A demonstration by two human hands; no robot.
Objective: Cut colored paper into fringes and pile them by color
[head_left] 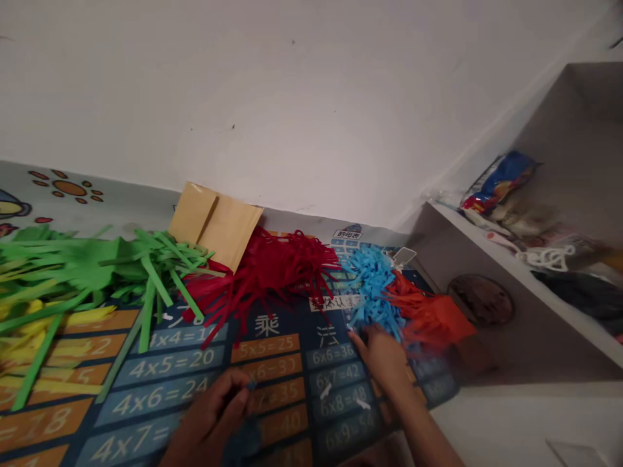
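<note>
My left hand point(214, 418) is closed in a pinch above the printed mat, with a small bit of blue paper point(252, 385) at its fingertips. Below these fingers hangs a darker blue patch, too blurred to make out. My right hand point(382, 355) reaches to the light-blue fringed paper point(370, 279), its fingers curled at the lower edge of the bunch and partly hidden. Orange-red fringed paper point(438, 318) lies just right of it, its lower part blurred. Left of the blue bunch spreads red fringed paper point(280, 266).
Green fringed paper point(107, 263) and yellow strips point(34, 334) lie at the left. A tan paper envelope point(228, 227) leans by the wall. The mat point(165, 363) carries times tables. A grey open box point(467, 285) with packets and white cord point(548, 257) stands right.
</note>
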